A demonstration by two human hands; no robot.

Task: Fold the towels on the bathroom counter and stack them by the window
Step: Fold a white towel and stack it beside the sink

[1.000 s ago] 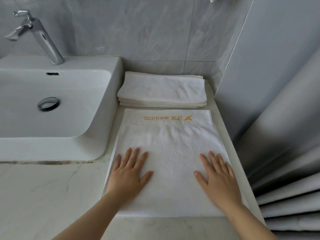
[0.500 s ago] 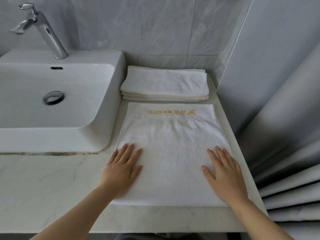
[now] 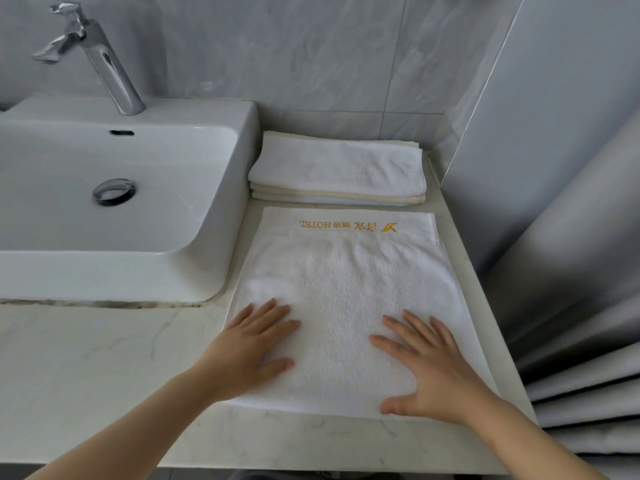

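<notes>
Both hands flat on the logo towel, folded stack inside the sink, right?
No: head view shows the folded stack on the counter beside the sink, not in it. Left hand and right hand do lie flat on the logo towel.

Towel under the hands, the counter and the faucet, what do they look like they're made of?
The towel: white terry, probably cotton, going by the nubby looped pile; its lettering looks like gold stitching.
The counter: pale polished stone, marble or a lookalike, with faint grey veins.
The faucet: chromed metal, with mirror-bright reflections.
</notes>
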